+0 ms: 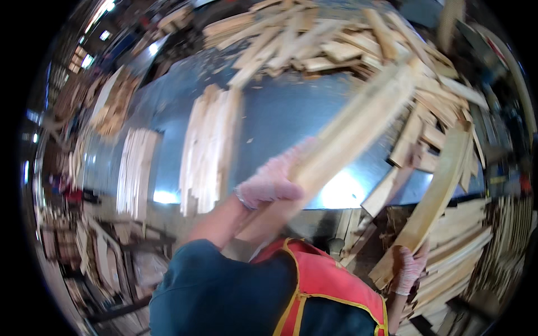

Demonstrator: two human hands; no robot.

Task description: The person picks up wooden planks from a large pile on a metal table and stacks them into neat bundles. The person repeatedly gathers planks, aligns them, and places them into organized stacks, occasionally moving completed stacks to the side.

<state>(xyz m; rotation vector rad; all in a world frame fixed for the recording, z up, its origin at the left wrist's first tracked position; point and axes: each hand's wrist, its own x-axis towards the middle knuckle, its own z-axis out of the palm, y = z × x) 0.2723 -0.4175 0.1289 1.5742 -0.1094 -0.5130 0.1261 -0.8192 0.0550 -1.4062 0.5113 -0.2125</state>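
Observation:
My left hand (274, 176), in a pinkish work glove, is closed round a long pale wooden board (358, 120). This board slants up and away to the right over the table, its far end reaching the loose pile; it is blurred by motion. At the lower right my gloved right hand (412, 270) grips the near end of another wooden board (443, 187). That one stands out past the table's right front corner, tilted upward, with a yellowish face. Part of each hand's fingers is hidden by its board.
A smooth blue-grey metal table (269, 120) bears two neat bundles of strips, a nearer stack (207, 151) and one farther left (136, 173). Loose offcuts (336, 47) heap along the back and right. More boards (454, 252) are stacked below right; a rack (106, 252) stands lower left.

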